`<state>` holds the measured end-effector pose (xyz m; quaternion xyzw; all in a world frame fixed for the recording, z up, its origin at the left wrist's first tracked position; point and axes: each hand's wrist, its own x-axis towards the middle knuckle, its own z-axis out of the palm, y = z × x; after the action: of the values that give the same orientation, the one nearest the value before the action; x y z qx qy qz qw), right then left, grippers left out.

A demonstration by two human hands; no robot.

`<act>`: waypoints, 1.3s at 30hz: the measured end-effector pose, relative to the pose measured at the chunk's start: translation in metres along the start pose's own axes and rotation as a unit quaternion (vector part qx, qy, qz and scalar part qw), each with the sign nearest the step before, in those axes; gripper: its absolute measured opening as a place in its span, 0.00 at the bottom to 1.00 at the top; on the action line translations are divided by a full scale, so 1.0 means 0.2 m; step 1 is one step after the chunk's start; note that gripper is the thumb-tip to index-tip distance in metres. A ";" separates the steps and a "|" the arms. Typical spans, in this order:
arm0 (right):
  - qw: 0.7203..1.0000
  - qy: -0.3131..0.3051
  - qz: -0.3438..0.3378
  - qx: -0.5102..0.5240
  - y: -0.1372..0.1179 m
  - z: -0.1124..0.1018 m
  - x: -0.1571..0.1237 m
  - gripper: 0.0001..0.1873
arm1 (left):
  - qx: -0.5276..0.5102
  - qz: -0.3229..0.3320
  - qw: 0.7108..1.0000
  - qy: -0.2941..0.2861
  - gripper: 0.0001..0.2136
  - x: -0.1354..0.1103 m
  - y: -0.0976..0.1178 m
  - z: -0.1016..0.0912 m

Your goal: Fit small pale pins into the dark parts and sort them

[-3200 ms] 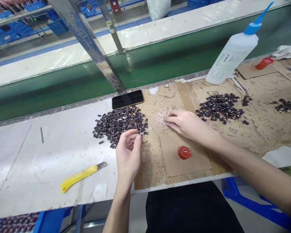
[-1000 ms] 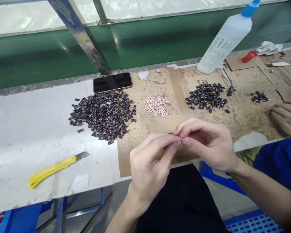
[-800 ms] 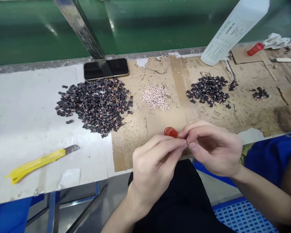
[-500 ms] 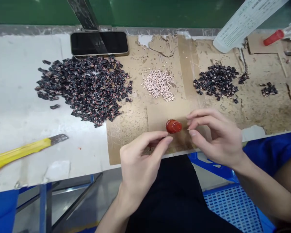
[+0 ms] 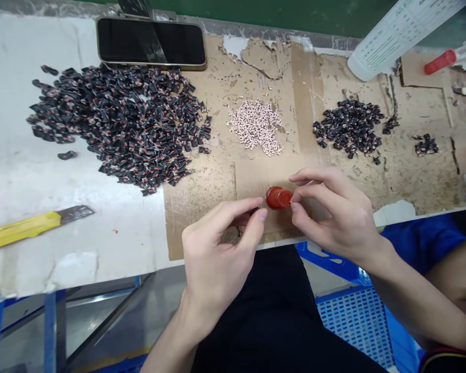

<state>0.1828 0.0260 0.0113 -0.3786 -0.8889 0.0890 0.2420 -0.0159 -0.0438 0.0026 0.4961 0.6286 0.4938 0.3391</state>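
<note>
A small glossy red cup-shaped piece (image 5: pixel 278 198) stands on the cardboard between my hands. My left hand (image 5: pixel 219 246) is closed just left of it, thumb and forefinger pinching a small black piece (image 5: pixel 255 210) mostly hidden by the fingers. On the other side, my right hand (image 5: pixel 336 217) pinches a tiny light sliver at its fingertips, right at the red piece's edge; whether they touch I cannot tell. Beyond the hands lies a pile of tiny pinkish metal pieces (image 5: pixel 255 126). A large heap of small black pieces (image 5: pixel 132 124) spreads to the left.
A smaller black heap (image 5: pixel 351 127) and a little cluster (image 5: pixel 426 145) lie to the right. A phone (image 5: pixel 151 44) rests at the back. The yellow utility knife (image 5: pixel 27 230) lies at left. A white bottle (image 5: pixel 396 41) and a red-capped item (image 5: pixel 439 62) are at back right.
My right hand has moved left, bringing its tiny sliver to the red piece. My left hand has drawn slightly left, showing the black piece. The view has shifted a little.
</note>
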 end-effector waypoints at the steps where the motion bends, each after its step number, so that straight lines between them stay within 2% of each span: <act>1: 1.000 0.000 -0.003 -0.003 0.00 0.00 0.00 0.08 | -0.001 -0.001 1.000 -0.003 0.08 0.00 0.00 0.00; 4: 0.999 0.001 0.018 0.034 -0.01 -0.02 0.01 0.09 | -0.028 -0.009 0.999 -0.014 0.08 0.00 0.01 -0.02; 6: 0.992 0.008 0.064 0.108 -0.02 -0.04 0.01 0.09 | -0.061 -0.030 0.997 -0.025 0.09 0.01 0.03 -0.02; 8: 0.972 0.015 0.118 0.203 -0.03 -0.06 0.01 0.08 | -0.113 -0.079 0.989 -0.051 0.08 0.03 0.06 0.00; 12: 0.908 0.016 0.180 0.379 -0.07 -0.10 0.01 0.08 | -0.263 -0.194 0.937 -0.126 0.05 0.06 0.11 0.04; 14: 0.880 0.012 0.196 0.432 -0.09 -0.11 0.00 0.09 | -0.314 -0.219 0.912 -0.149 0.05 0.07 0.13 0.06; 17: 0.860 0.013 0.210 0.465 -0.10 -0.12 -0.01 0.10 | -0.358 -0.241 0.886 -0.171 0.05 0.07 0.13 0.07; 20: 0.858 0.012 0.211 0.468 -0.09 -0.12 -0.01 0.09 | -0.370 -0.254 0.875 -0.181 0.04 0.07 0.12 0.07; 27: 0.861 -0.001 0.201 0.467 -0.09 -0.14 0.00 0.06 | -0.368 -0.262 0.870 -0.196 0.04 0.06 0.13 0.06; 39: 0.882 -0.021 0.172 0.438 -0.09 -0.14 0.00 0.08 | -0.349 -0.252 0.884 -0.182 0.03 0.06 0.13 0.05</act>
<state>0.1850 0.0123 0.0427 -0.3789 -0.6852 0.5176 0.3450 -0.0019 -0.0291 0.0252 0.2516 0.4465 0.4808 0.7114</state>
